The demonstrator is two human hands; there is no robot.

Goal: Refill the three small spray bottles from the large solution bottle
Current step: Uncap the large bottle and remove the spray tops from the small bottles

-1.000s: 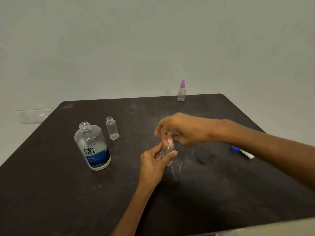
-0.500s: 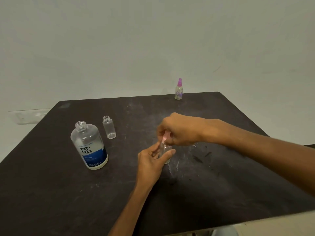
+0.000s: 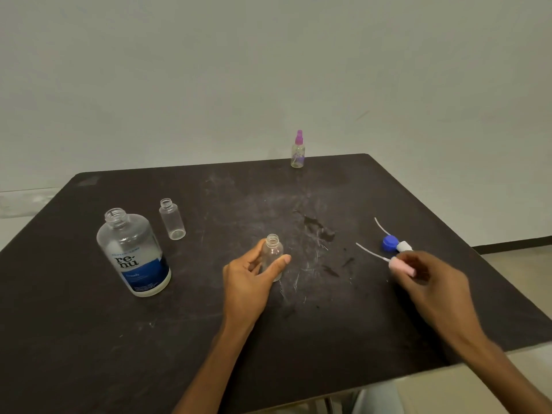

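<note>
Three small clear plastic spray bottles share the dark scuffed tabletop. One uncapped small clear bottle stands upright at the centre of the frame, with the left hand wrapped around it, thumb across its front. Toward the right, the right hand pinches a pink spray pump head whose thin white dip tube points up and left; whether the pump touches the table is hard to tell. Just above it lies a blue-and-white spray pump head on its side. At left centre, a second uncapped small clear bottle stands beside the large clear solution bottle with a blue label, also uncapped. At the table's far edge, upper centre, stands a small bottle with a purple spray top.
</note>
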